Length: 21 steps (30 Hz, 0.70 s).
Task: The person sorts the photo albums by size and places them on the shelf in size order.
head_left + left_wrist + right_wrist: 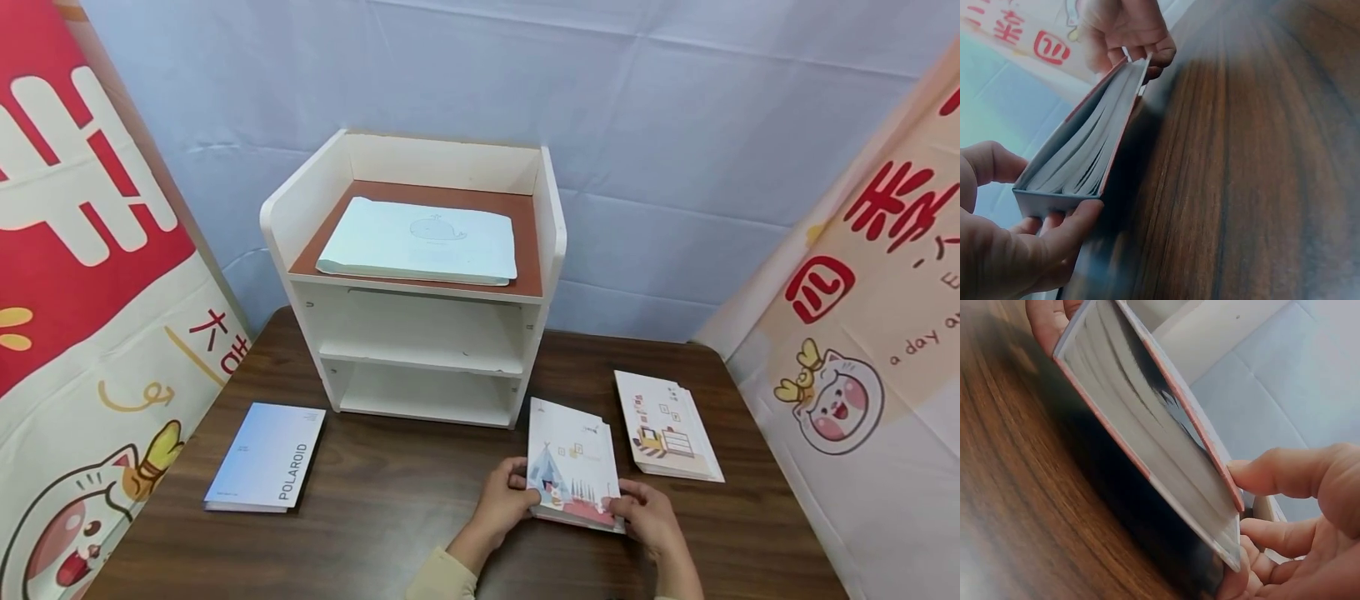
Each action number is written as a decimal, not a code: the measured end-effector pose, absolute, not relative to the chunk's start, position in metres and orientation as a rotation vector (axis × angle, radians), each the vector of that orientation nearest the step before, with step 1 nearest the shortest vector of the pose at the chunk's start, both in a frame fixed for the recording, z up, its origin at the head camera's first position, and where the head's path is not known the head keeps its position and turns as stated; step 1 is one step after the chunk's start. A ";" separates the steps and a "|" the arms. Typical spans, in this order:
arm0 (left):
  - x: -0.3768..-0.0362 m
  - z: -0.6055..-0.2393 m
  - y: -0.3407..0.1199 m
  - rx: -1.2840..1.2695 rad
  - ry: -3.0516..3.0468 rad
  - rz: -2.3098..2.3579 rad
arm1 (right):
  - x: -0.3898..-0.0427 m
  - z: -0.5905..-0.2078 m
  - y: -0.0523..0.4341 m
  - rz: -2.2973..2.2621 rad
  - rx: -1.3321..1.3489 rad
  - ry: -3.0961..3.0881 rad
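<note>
Both hands hold one illustrated book (pixel 572 471) with a tent picture on its cover, lifted a little off the brown table (pixel 405 500). My left hand (pixel 508 497) grips its near left corner, thumb on top and fingers under. My right hand (pixel 639 510) pinches the near right corner. In the left wrist view the book's page edges (pixel 1088 147) show, with the left hand (pixel 1016 237) below and the right hand (pixel 1125 31) at the far end. The right wrist view shows the book (pixel 1154 437) tilted, with the right hand's thumb (pixel 1285 472) on its cover.
A white shelf unit (pixel 420 283) stands at the back of the table, a pale booklet (pixel 420 242) lying on its top tier. A second illustrated book (pixel 667 427) lies right of the held one. A blue "POLAROID" book (pixel 266 457) lies at the left. Banners flank both sides.
</note>
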<state>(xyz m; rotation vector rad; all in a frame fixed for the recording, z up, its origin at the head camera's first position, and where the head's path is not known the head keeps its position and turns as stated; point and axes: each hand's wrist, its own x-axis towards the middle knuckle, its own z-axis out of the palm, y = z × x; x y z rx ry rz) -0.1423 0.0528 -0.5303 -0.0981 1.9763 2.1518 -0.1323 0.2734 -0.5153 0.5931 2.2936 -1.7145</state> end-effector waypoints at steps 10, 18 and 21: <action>-0.129 -0.521 0.046 -0.128 2.003 2.151 | -0.123 -0.510 0.265 -1.874 0.626 2.223; -0.120 -0.519 0.037 -0.136 1.992 2.158 | -0.110 -0.508 0.256 -2.068 0.662 2.078; -0.116 -0.518 0.035 -0.123 1.969 2.168 | -0.106 -0.507 0.254 -2.108 0.681 2.036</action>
